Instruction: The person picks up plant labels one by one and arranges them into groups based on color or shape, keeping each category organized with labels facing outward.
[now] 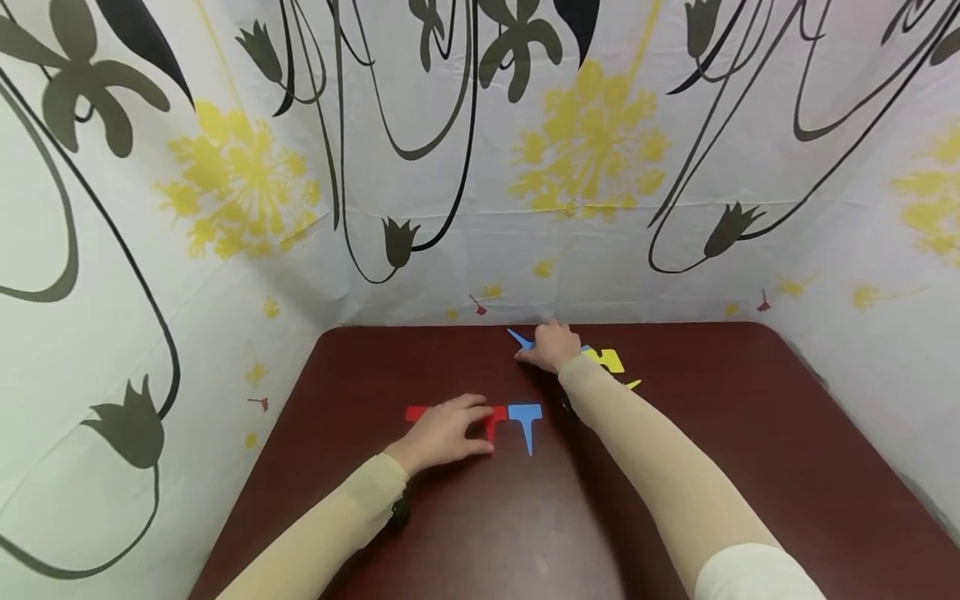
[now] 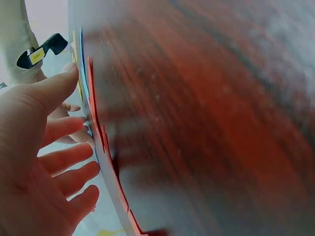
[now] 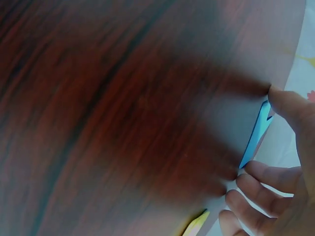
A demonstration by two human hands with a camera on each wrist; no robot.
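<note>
My left hand (image 1: 446,429) hovers low over a row of red T-shaped plant labels (image 1: 498,412), its fingers loosely spread and holding nothing. Part of that row is hidden under the hand. At the right end of the row lies one blue T-shaped plant label (image 1: 525,412), stem toward me. Near the table's far edge, my right hand (image 1: 555,346) bends over another blue plant label (image 3: 255,135). Thumb and index finger are at its two ends in the right wrist view. A blue stem (image 1: 519,339) sticks out left of this hand.
Yellow plant labels (image 1: 613,361) lie just right of my right hand, partly covered by the forearm. The dark red-brown table (image 1: 480,533) ends at a patterned cloth (image 1: 450,292) hanging behind it and along both sides.
</note>
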